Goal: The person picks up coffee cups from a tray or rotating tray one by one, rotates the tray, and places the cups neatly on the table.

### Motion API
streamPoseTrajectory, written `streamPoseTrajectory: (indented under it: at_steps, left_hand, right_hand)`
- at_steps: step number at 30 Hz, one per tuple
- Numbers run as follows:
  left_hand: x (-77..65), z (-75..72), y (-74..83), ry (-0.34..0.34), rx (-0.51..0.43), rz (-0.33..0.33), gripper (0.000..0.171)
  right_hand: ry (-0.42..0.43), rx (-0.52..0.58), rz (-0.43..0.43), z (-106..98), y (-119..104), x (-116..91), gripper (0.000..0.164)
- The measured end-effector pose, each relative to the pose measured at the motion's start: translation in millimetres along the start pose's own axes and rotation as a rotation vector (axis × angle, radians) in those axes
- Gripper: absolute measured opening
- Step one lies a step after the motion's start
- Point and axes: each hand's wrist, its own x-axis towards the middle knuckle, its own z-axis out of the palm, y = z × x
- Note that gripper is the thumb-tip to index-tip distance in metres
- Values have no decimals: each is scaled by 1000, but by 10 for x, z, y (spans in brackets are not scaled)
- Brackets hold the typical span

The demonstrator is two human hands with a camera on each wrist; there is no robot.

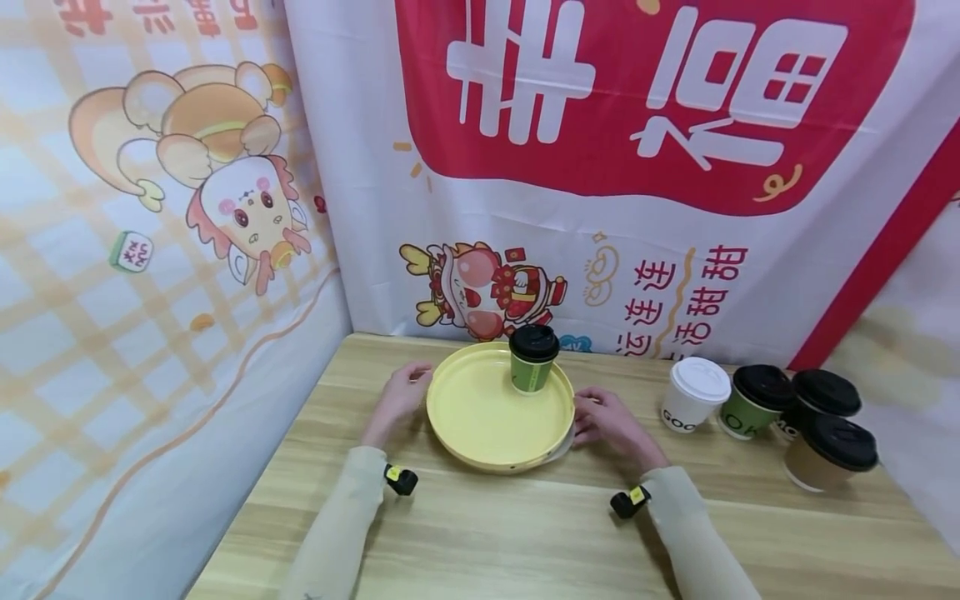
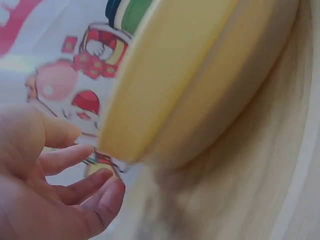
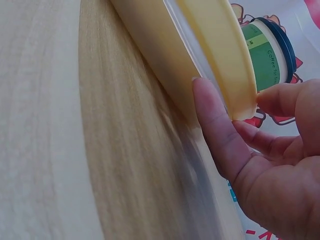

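A round yellow tray (image 1: 487, 425) with a raised rim stands on the wooden table. On its back right part stands a green paper cup with a black lid (image 1: 532, 358). My left hand (image 1: 405, 392) is beside the tray's left rim; in the left wrist view its loosely bent fingertips (image 2: 87, 150) are right at the rim. At the right side, my right hand (image 1: 603, 417) pinches the tray's edge. The right wrist view has one digit (image 3: 207, 102) along the outer wall and others over the rim. A greyish piece (image 1: 561, 446) shows beneath the tray's right edge.
To the right stand a white-lidded white cup (image 1: 693, 392), a green cup with a black lid (image 1: 756, 400) and two more black-lidded cups, one dark (image 1: 825, 392), one brown (image 1: 828, 454). A printed cloth (image 1: 600, 217) hangs along the table's back edge, another (image 1: 187, 317) at the left.
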Motion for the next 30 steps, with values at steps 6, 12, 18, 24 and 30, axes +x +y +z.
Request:
streamPoseTrajectory:
  at_steps: [6, 12, 18, 24, 30]
  left_hand:
    - [-143, -142, 133, -31, 136, 93, 38]
    - [-185, -189, 128, -27, 215, 181, 31]
    - [-243, -179, 160, -18, 199, 212, 29]
    - [-341, -123, 239, -12, 206, 318, 21]
    - [-457, -33, 277, -75, 293, 512, 17]
  right_hand:
    - [-2, -15, 2, -5, -14, -4, 34]
    - [-7, -31, 4, 5, -35, -19, 35]
    - [4, -43, 14, 2, -55, -27, 34]
    - [14, -50, 17, -14, -62, -21, 33]
    - [7, -45, 23, -3, -65, -29, 34]
